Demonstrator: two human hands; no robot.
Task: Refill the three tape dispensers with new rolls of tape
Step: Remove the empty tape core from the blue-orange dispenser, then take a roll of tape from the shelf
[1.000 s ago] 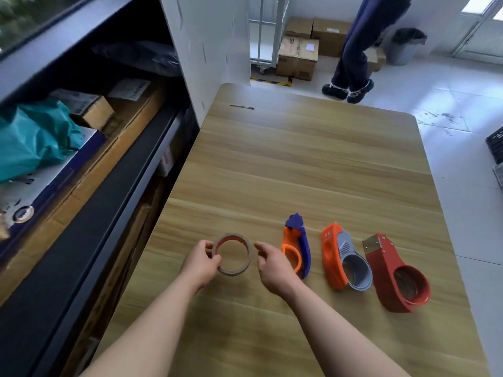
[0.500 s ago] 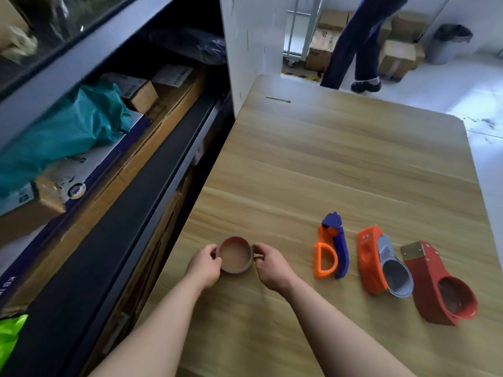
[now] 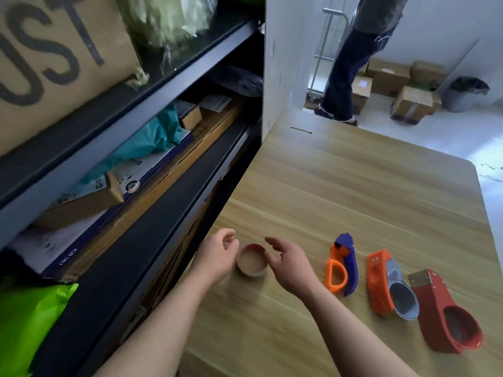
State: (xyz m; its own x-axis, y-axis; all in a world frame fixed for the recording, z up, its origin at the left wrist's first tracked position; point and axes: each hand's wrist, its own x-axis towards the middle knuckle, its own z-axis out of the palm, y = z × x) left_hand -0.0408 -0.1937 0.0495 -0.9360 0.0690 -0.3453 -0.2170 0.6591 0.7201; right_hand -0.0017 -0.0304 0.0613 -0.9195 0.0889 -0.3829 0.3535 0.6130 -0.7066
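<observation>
Tape roll (image 3: 252,263) flat on the worktop (image 3: 353,191) between left hand (image 3: 217,257) and right hand (image 3: 290,265), fingers spread and gripping nothing, three dispensers (image 3: 392,284) alongside.

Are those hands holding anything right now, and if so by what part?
Nothing is held. Both hands, left and right, are open on either side of the tape roll, which lies flat on the table.
</observation>
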